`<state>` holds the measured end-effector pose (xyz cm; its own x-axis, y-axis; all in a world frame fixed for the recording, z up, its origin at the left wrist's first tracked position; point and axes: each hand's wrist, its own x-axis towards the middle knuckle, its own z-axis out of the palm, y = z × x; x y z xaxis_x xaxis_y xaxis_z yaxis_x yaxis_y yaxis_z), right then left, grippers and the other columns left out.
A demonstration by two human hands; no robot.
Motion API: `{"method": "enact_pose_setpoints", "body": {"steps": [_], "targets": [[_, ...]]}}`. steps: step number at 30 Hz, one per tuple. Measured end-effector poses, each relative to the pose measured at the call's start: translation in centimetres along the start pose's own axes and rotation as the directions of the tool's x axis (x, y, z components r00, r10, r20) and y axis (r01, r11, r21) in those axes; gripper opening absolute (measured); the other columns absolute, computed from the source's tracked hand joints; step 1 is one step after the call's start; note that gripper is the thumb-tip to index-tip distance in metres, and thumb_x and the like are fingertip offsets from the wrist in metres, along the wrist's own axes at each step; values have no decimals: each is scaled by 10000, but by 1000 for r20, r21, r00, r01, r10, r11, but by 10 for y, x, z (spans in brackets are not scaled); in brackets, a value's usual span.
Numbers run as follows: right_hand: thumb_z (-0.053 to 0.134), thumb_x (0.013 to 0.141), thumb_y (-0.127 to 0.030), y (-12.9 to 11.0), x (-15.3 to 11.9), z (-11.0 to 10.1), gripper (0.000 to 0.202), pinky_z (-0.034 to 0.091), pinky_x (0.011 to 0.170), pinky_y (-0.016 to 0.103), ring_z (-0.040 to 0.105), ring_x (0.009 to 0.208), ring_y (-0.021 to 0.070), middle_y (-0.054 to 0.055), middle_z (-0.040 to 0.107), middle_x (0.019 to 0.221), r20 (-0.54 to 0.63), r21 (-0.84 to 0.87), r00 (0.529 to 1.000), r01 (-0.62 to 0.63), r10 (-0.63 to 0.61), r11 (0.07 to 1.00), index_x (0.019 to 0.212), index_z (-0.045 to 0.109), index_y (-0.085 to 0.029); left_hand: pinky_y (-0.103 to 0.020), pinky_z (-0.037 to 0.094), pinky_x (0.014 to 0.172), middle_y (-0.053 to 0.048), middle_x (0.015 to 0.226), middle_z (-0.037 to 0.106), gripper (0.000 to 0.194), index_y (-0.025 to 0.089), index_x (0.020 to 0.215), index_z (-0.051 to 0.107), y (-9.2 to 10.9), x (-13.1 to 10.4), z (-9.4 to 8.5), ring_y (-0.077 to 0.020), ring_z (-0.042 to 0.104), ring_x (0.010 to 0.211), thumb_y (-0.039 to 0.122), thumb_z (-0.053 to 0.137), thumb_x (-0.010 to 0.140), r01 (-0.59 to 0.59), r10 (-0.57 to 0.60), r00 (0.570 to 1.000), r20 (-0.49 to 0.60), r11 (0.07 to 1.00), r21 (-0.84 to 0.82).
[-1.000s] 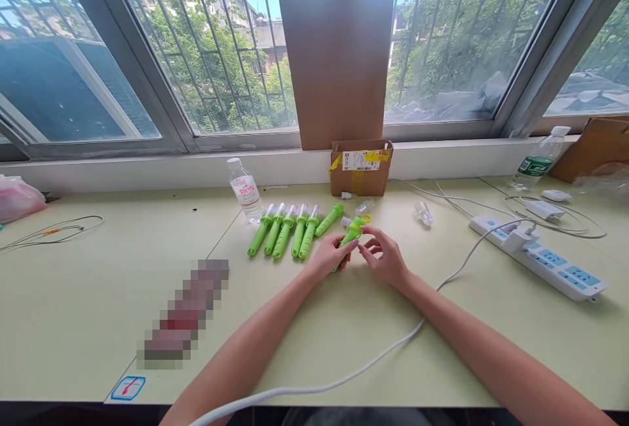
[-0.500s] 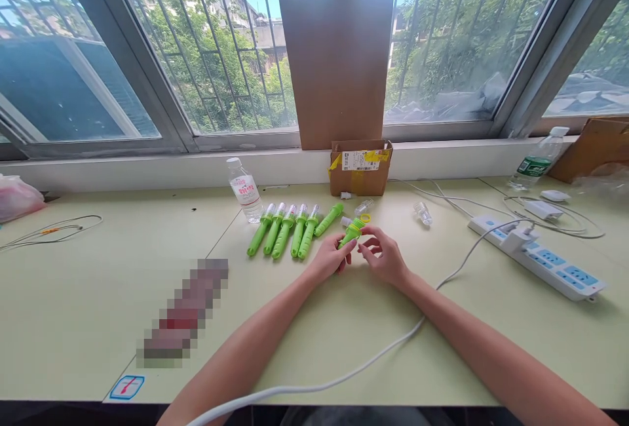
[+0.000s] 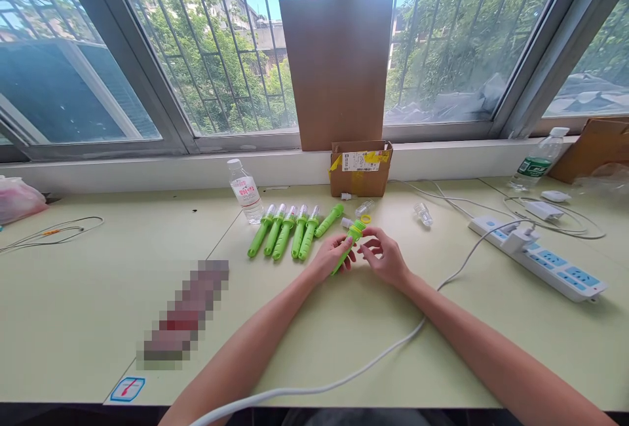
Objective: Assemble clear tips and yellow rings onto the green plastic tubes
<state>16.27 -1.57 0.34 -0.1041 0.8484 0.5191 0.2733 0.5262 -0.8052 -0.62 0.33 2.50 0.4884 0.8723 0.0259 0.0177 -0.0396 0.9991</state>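
My left hand (image 3: 330, 257) is closed around a green tube (image 3: 354, 232), which tilts up to the right with its ridged neck showing. Fingertips of my right hand (image 3: 386, 259) are by the tube's neck; they are curled, and whether they grip it is unclear. Just behind the neck lies a yellow ring (image 3: 365, 219). To the left, several green tubes with clear tops (image 3: 282, 236) lie in a row, beside a green tube without a clear top (image 3: 329, 220). Clear plastic pieces (image 3: 364, 208) and a small white part (image 3: 346, 222) are behind my hands.
A small cardboard box (image 3: 361, 180) stands at the back beside a water bottle (image 3: 246, 193). Another clear piece (image 3: 422, 214) lies right. A power strip (image 3: 540, 259) is at the right, and a white cable (image 3: 363, 366) crosses under my right forearm.
The green tube has turned in my left hand, so more of its body shows below my fingers. The yellow ring now appears apart from its neck. My right hand has barely moved.
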Motion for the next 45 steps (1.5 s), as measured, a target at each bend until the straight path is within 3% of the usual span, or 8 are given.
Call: {"method": "enact_pose_setpoints", "body": {"steps": [8,13,20,27,30,33,37,45], "targets": [[542,825,-286,-1,-1,-1,285,576,574,319,675,728,175,73,589,1028,25,17,1000,-14,14,1000,1097,494,-213,-194,277,321,7,515,563,487,135,872,565,3,-1,-4,-86,438,337,596,409,841,115,-115,993,31,993,-27],[546,827,-315,-2,-1,-1,308,576,596,340,678,732,182,85,590,1075,17,72,999,-41,40,997,1116,500,-220,-193,260,308,29,480,525,483,134,911,565,4,-1,-4,-80,404,312,582,396,852,101,-100,995,19,993,-60],[581,802,-389,-5,5,-5,378,571,553,349,669,648,176,72,608,1006,-42,358,966,-222,254,907,1115,462,-216,-192,308,326,34,504,523,499,144,995,553,2,1,-2,-84,427,339,598,422,833,76,-84,994,-67,991,-109],[541,815,-395,2,10,-13,367,560,556,341,670,650,184,68,628,963,-36,441,915,-346,402,828,1126,472,-211,-204,356,337,32,537,533,462,160,960,517,1,3,2,-93,457,363,594,469,808,80,-97,986,-138,988,-129],[519,825,-396,7,10,-14,366,557,577,348,667,707,192,78,622,1001,-68,327,936,-305,344,894,1141,472,-217,-204,373,339,27,557,537,431,169,935,500,-1,4,3,-94,464,379,581,485,805,55,-86,972,-217,988,-143],[520,826,-358,13,10,-13,345,552,672,369,642,857,212,87,616,1056,-97,27,985,-138,140,990,1143,500,-224,-206,396,352,23,575,540,402,174,928,489,-2,5,5,-97,484,402,553,515,796,32,-73,956,-285,989,-147],[500,835,-301,21,13,-9,379,455,934,432,509,1144,245,103,565,1216,69,-371,993,110,-91,922,1206,502,-226,-213,410,359,24,590,541,363,179,909,476,-1,5,7,-98,493,400,515,542,788,15,-59,943,-328,991,-135],[325,912,-513,26,19,-4,539,237,1080,470,198,1385,289,91,186,1529,279,-709,937,54,209,703,1395,350,-274,-214,411,353,26,587,535,357,177,884,473,-2,5,9,-98,494,394,510,551,782,6,-51,935,-350,992,-127]]}}
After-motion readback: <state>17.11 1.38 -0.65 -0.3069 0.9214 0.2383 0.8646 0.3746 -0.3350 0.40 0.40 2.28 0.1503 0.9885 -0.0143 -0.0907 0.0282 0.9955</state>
